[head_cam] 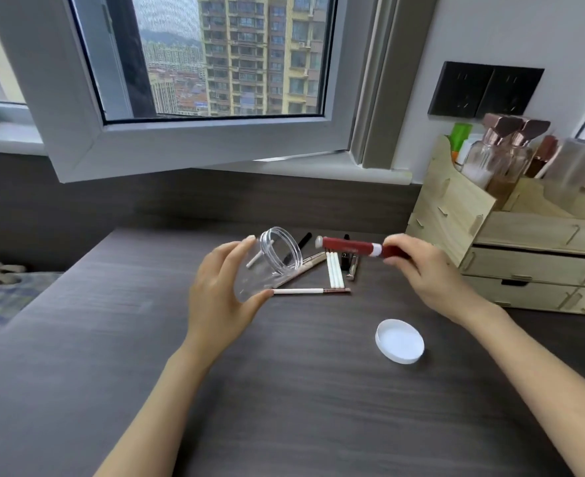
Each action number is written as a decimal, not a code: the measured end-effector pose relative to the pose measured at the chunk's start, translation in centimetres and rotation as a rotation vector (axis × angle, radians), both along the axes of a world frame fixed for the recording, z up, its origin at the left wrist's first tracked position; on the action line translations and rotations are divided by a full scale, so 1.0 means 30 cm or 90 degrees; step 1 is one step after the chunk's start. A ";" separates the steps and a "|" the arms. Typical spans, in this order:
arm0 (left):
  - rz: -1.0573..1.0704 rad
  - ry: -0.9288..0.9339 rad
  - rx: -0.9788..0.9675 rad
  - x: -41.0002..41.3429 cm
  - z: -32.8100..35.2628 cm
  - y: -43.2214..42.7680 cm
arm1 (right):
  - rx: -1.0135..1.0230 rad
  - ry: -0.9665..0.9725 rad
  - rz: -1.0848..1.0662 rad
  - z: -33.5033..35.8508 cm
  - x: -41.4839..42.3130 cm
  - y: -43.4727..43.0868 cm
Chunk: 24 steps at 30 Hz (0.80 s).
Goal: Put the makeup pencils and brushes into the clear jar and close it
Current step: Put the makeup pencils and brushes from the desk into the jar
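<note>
My left hand grips the clear jar, lifted off the desk and tipped so its open mouth faces right. One short white stick seems to be inside it, though it may lie behind the clear wall. My right hand is pinched on a red tube, held level just right of the jar mouth, tip pointing in. So early stage, I'd say: most items still out.

Just behind and right of the jar lies the pile: three white pencils, a white brush under the jar, a beige pencil, a black one. The white lid sits inner face up, right of and nearer me than the jar, well apart. All that plus closing is left.

A wooden organiser stands far right of the jar; nothing blocks the path.
</note>
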State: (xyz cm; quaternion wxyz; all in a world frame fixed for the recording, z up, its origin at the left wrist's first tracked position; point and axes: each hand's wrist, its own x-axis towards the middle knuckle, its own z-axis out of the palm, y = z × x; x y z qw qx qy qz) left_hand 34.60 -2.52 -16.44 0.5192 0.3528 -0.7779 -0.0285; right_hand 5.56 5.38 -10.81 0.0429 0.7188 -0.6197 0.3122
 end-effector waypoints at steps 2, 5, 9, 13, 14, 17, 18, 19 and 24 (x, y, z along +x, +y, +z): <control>-0.003 -0.020 -0.014 -0.006 -0.004 0.002 | -0.053 0.023 0.008 0.028 0.066 0.019; -0.029 -0.065 -0.033 -0.011 -0.013 0.014 | -0.090 0.145 0.053 0.022 0.168 0.022; -0.045 -0.116 -0.045 -0.016 -0.027 0.031 | -0.081 0.159 0.090 -0.008 0.274 0.018; -0.044 -0.114 -0.021 -0.006 -0.027 0.031 | 0.005 0.108 0.115 -0.025 0.317 0.018; -0.046 -0.115 -0.018 -0.006 -0.027 0.032 | 0.051 0.079 0.142 -0.030 0.318 0.021; -0.056 -0.123 -0.012 -0.012 -0.028 0.035 | 0.130 -0.082 0.184 -0.033 0.298 0.026; -0.054 -0.120 -0.010 -0.012 -0.028 0.033 | 0.136 -0.171 0.168 -0.029 0.282 0.024; -0.052 -0.112 -0.006 -0.011 -0.027 0.031 | 0.114 -0.246 0.125 -0.032 0.254 0.013; -0.029 -0.082 -0.006 -0.011 -0.017 0.027 | 0.024 -0.110 -0.335 -0.100 -0.002 -0.171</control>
